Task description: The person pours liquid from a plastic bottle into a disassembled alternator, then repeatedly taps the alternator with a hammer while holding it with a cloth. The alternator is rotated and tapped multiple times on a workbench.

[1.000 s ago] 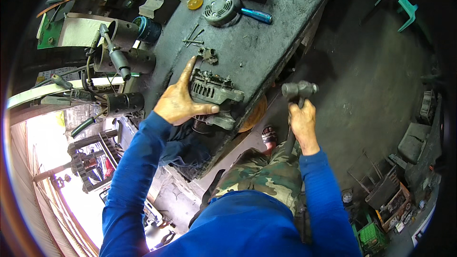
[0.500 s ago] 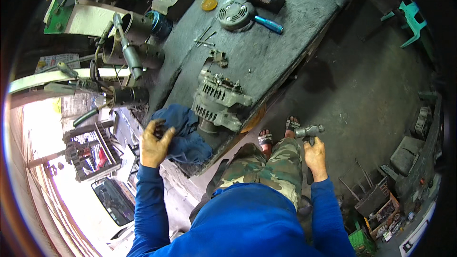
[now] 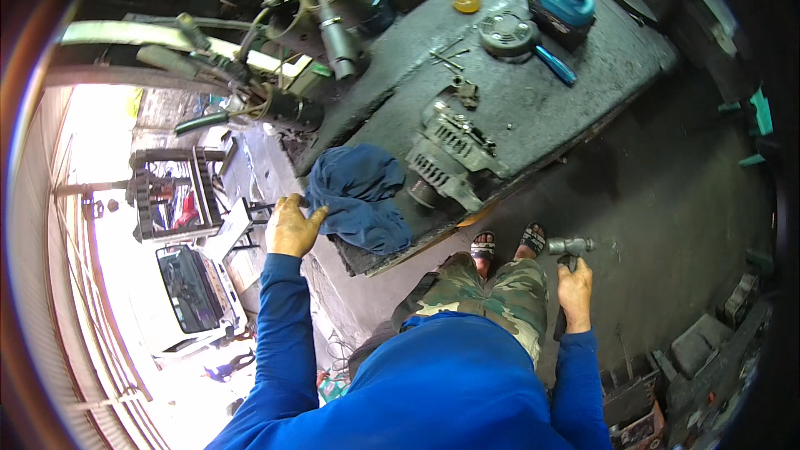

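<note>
The right hand [image 3: 574,290] clamps a hammer [image 3: 572,246]; the left hand [image 3: 292,227], grip parted, is beside blue cloth [image 3: 360,200].

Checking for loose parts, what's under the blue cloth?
Under the blue cloth is the dark workbench top, visible beside it; whatever else its folds cover can't be seen.

Left grip [image 3: 292,231] loosely spread, right grip [image 3: 575,290] curled, forearms [image 3: 286,317] extended
</note>
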### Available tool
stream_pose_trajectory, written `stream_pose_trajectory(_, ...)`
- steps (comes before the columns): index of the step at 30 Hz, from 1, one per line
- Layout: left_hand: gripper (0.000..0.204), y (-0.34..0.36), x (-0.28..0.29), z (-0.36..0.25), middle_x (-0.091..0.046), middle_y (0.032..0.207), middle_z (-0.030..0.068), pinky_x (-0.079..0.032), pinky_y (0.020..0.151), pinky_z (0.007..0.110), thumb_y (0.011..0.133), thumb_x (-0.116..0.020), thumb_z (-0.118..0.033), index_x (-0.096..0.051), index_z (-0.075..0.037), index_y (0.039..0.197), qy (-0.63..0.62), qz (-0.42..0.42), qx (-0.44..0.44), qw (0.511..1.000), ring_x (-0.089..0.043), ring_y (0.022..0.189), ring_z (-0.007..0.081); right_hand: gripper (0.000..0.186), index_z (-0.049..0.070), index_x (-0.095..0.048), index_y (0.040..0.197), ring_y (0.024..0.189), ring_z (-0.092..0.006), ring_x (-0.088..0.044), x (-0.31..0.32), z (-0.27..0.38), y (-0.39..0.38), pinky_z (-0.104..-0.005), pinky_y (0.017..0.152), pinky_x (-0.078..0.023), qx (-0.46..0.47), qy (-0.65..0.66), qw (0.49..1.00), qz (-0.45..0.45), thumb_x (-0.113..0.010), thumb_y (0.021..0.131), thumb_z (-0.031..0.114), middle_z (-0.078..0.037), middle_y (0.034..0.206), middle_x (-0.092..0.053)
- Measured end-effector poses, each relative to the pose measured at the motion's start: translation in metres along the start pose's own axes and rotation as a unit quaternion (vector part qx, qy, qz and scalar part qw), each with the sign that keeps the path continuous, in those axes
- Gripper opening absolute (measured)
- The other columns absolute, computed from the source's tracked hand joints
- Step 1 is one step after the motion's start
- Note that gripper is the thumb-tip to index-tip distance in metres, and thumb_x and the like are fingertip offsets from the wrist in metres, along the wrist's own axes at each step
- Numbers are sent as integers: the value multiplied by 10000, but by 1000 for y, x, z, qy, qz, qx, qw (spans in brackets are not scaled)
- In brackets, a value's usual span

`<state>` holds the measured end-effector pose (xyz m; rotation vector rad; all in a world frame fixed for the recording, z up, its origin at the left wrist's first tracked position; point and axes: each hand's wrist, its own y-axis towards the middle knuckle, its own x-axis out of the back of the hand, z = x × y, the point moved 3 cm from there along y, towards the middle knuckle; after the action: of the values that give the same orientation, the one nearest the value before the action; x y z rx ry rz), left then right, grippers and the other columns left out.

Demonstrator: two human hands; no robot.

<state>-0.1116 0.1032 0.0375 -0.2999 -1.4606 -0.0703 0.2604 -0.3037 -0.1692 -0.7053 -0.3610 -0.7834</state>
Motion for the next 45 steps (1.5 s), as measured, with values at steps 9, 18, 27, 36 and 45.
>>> stream_pose_trajectory(9, 454, -35, -52, 12, -784, 1062, 230, -576, 892, 518, 923, -813, -458, -778, -28, 1066, -67, -6, 57, 996, -749, 996, 413, 172, -88, -679, 1005, 762, -311, -683, 31, -5, -15, -451, 766, -531, 11, -35, 999, 32, -672, 905, 52, -219, 825, -719)
stream_pose_trajectory(18, 232, -35, -5, 101, -743, 1063, 103, -602, 891, 407, 1144, -588, -246, -690, -39, 1168, -818, -118, -3, 563, -723, 936, 238, 152, -69, -686, 998, 738, -330, -693, 12, 20, -26, -453, 735, -530, 58, -47, 996, 57, -681, 898, 46, -217, 819, -716)
stream_pose_trajectory(27, 486, -74, -94, 83, -686, 1469, 137, -480, 1205, 499, 1102, -548, -345, -623, -69, 1495, -963, 90, 105, 231, -647, 1354, 303, 179, -65, -709, 1032, 852, -353, -736, -3, 29, -35, -464, 805, -552, 116, -92, 986, 79, -689, 923, 76, -234, 927, -757)
stream_pose_trajectory(36, 385, -64, -64, 104, -564, 683, -57, -406, 628, 264, 1098, -611, -336, -604, -129, 774, -989, 72, -128, 6, -459, 566, 57, 223, -61, -700, 1032, 997, -515, -699, 11, 23, -39, -538, 881, -537, 74, -149, 984, 71, -714, 906, 122, -318, 1010, -734)
stream_pose_trajectory(45, 380, 6, -39, 56, -772, 1053, 132, -531, 965, 445, 1092, -644, -436, -716, -68, 1155, -928, 117, 4, 353, -697, 1006, 281, 242, -60, -709, 1038, 986, -515, -714, 16, 23, -44, -535, 881, -549, 101, -127, 985, 54, -688, 906, 141, -317, 986, -749)
